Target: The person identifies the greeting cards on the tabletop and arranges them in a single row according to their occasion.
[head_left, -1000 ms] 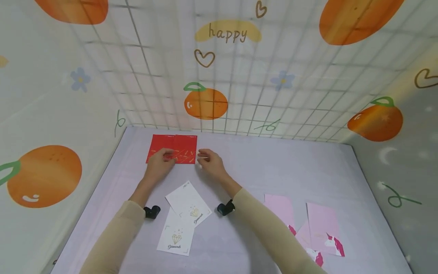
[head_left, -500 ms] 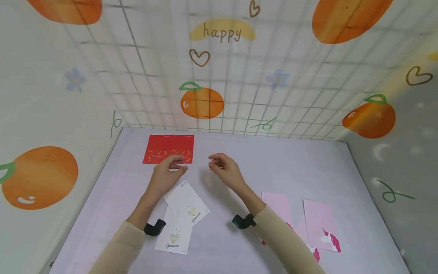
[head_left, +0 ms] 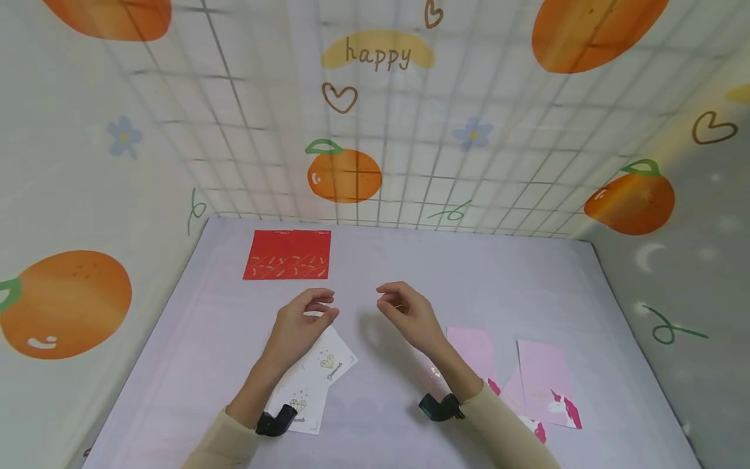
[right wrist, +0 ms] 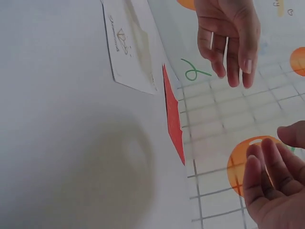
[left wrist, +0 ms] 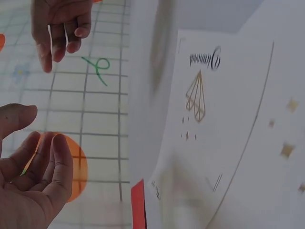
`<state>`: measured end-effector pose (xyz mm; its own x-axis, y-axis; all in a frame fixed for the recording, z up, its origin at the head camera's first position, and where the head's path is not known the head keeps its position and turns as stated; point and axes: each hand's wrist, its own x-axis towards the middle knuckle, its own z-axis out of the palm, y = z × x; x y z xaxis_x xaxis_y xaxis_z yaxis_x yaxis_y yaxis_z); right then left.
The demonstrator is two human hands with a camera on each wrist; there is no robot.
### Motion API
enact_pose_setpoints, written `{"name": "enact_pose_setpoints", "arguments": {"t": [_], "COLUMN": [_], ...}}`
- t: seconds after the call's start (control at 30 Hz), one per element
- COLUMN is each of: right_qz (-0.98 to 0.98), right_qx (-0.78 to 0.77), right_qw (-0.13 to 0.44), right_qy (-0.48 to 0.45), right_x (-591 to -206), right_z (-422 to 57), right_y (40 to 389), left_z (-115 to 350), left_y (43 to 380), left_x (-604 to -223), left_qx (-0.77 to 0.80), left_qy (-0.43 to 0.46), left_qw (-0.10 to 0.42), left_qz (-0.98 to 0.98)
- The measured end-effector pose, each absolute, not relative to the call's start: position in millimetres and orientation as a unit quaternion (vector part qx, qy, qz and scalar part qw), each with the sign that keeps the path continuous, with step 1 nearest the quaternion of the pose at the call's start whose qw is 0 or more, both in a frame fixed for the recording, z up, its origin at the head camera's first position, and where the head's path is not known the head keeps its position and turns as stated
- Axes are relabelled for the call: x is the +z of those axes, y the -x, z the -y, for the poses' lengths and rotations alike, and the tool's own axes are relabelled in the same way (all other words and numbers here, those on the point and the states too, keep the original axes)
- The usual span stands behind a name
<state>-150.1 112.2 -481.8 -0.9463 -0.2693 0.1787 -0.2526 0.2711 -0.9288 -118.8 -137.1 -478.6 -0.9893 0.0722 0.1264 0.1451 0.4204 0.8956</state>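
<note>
The left hand (head_left: 301,329) is covering part of the white cards (head_left: 316,384); the right sleeve (head_left: 510,423) is hiding some of the pink cards (head_left: 541,378). Lettering (head_left: 320,232) atop the red cards (head_left: 272,254) is appearing too tiny to read.

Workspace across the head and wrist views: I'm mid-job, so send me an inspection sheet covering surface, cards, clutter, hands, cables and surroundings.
Surface: pale table, smooth.
Job's things: two red cards side by side, far left; two overlapping white diamond cards, partly hidden; at least three pink unicorn cards at right, two overlapping.
Clutter: pinkish patch left of the pink ones, too hidden to identify.
Grippers: left hand and right hand apart, fingers loosely bent, holding nothing; a black device at each wrist.
Cables: nothing seen.
Surroundings: printed backdrop with oranges, hearts and "happy".
</note>
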Motion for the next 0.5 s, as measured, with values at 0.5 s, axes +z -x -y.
{"name": "enact_pose_setpoints", "arguments": {"t": [0.5], "right_qz": [-0.775], "right_qx": [-0.612], "right_qw": [0.001], "right_qy": [0.157], "right_x": [-487.3], "right_z": [-132.5], "right_y": [115.4], "left_z": [124.4], "left_y": [93.9], "left_x": [-482.0], "left_qx": [-0.557], "left_qy": [0.065], "left_qw": [0.025], "left_qz": [0.828]}}
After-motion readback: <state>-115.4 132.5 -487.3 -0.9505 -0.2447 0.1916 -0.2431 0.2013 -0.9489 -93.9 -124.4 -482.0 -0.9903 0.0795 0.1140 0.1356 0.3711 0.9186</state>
